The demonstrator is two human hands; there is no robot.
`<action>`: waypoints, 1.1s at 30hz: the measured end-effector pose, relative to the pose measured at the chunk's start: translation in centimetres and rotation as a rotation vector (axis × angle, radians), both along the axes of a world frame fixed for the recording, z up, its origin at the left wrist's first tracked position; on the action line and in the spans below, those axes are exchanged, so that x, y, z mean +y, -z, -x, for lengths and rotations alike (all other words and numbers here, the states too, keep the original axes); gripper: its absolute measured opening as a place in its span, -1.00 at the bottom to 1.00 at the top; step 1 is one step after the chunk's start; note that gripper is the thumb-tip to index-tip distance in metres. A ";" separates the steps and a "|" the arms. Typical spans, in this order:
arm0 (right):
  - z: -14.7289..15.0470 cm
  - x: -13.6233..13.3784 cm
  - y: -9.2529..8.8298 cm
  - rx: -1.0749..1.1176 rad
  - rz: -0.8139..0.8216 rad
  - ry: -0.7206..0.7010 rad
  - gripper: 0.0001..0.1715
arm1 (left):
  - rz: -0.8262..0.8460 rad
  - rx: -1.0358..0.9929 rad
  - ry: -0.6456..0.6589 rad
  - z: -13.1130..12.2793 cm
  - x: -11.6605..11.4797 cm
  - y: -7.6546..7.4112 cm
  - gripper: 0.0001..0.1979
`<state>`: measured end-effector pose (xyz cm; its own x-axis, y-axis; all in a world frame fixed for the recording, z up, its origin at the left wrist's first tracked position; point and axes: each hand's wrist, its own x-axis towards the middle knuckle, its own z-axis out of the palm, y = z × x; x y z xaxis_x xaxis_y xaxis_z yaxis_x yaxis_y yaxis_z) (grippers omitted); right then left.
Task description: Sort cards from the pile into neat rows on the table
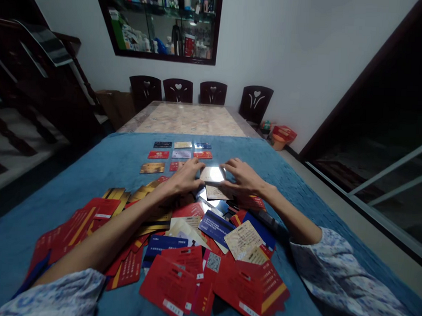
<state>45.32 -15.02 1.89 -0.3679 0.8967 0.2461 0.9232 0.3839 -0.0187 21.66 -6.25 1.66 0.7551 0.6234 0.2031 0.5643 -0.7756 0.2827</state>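
Observation:
Both my hands are at a small pale card stack [210, 175], whose top reflects bright light. My left hand [188, 175] pinches its left edge between thumb and fingers. On the opposite edge, the thumb and fingers of my right hand [243, 177] are closed in the same way. Just below it lies another pale card [219, 193]. Beyond my left hand, cards are laid out in rows, among them a gold card [152, 168], a red card [158, 155] and an orange-red card [202, 154]. My left hand partly covers a red card [174, 166] in the nearest row.
Loose red cards [169, 285], a blue card [215, 225] and gold cards [154, 223] lie heaped under my forearms on the blue cloth [126, 146]. The bare tabletop [199, 118] stretches beyond. Several dark chairs [177, 90] stand by the wall. A red bag [284, 133] sits right.

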 end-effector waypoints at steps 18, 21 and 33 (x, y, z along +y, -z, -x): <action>0.9 5.8 -1.3 0.026 0.077 -0.059 -0.52 | -0.069 0.187 -0.091 1.0 3.2 -2.3 -0.57; 1.2 7.2 -1.5 0.025 0.091 -0.085 -0.58 | -0.078 0.187 -0.110 1.4 4.3 -2.3 -0.56; 2.5 13.0 -2.3 0.018 0.131 -0.065 -0.54 | -0.111 0.224 -0.169 2.1 8.7 -2.6 -0.61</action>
